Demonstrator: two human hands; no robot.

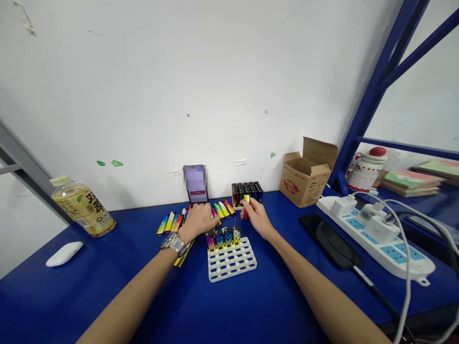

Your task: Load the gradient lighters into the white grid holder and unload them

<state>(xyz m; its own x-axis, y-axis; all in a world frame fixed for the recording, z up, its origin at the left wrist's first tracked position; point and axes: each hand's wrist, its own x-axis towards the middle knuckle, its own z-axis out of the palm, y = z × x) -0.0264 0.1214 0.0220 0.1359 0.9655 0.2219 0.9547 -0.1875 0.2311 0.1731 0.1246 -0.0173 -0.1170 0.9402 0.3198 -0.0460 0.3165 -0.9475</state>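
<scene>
- Lighter (247, 198), gold above and red below: in the head view we see it upright in our right hand (257, 216), just in front of a dense standing batch of lighters (247, 186) near the wall (229, 95).
- Our right fingers pinch it by the sides. Our left hand (199, 220) is curled above the loose lighters (168, 223); we cannot tell whether its fingers close on one.
- Nearer to us on the counter (268, 306), a white tray (232, 276) holds four upright lighters (219, 240) in its far row.
- We judge the held lighter light and stiff, its shiny casing smooth enough to slip or twist in a loose pinch.
- We would take hold around the middle of the casing, pressing opposite sides gently and keeping off the top end, likely its most delicate part.
</scene>
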